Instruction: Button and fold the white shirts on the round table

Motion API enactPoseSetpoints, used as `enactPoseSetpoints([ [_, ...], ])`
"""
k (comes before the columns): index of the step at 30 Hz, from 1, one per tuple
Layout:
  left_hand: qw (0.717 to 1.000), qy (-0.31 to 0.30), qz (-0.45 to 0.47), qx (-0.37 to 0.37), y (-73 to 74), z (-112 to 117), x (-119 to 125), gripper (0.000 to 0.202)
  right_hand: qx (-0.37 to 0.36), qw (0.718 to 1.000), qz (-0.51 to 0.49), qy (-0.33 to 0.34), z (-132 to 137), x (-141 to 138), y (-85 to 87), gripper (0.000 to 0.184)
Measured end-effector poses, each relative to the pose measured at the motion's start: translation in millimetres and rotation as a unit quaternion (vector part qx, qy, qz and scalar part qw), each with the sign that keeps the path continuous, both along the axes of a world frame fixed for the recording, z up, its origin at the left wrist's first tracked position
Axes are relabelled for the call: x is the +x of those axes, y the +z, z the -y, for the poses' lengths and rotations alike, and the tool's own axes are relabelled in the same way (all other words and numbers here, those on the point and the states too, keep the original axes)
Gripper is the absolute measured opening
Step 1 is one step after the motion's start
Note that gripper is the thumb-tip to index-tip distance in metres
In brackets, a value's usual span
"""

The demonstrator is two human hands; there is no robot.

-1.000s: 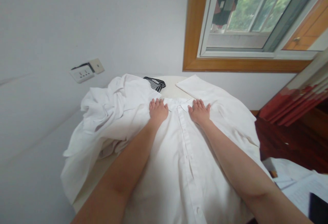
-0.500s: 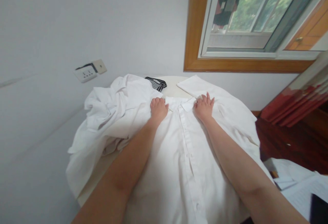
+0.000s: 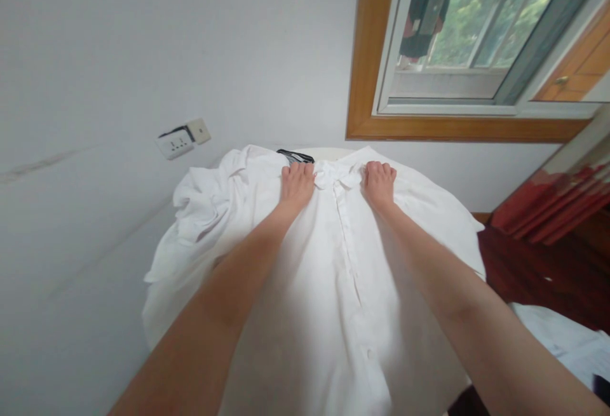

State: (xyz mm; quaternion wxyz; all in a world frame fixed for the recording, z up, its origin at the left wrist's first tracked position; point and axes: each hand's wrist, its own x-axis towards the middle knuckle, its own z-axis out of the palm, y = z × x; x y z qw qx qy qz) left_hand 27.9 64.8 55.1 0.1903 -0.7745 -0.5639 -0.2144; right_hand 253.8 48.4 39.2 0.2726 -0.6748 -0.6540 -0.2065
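A white button-up shirt (image 3: 309, 327) is spread front side up over a pale rounded table (image 3: 328, 152), its collar at the far end. My left hand (image 3: 296, 184) has its fingers curled over the shirt just left of the collar, gripping the fabric. On the other side of the collar, my right hand (image 3: 380, 184) is closed on the shoulder cloth. The button strip runs down between my forearms. Bunched white fabric (image 3: 204, 203) lies at the left. A black-and-white striped cloth (image 3: 296, 157) shows partly behind my left hand.
A wall with a power socket (image 3: 176, 143) stands behind and left of the table. The wooden window frame (image 3: 467, 129) is at the back right, with a red and cream curtain (image 3: 538, 203) beside it. Papers (image 3: 562, 340) lie at the lower right.
My fingers have curled in and closed on the shirt, where they lay flatter before. The collar area is lifted and bunched, and now covers more of the table's far edge and the striped cloth.
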Motion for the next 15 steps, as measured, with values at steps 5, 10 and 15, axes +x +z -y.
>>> enactPoseSetpoints([
  [5, 0.999, -0.012, -0.031, 0.002, -9.4, -20, 1, 0.033, -0.005, 1.000, 0.022, -0.005, -16, -4, -4.5, 0.038],
  [10, 0.998, -0.030, -0.048, -0.009, -27.0, -30, 2, 0.035, -0.042, 0.999, 0.025, -0.010, -21, -10, -21.0, 0.037],
  [15, 0.997, -0.021, -0.076, -0.020, -36.7, -32, 5, 0.035, -0.065, 0.998, 0.013, -0.014, -19, -15, -25.7, 0.030],
])
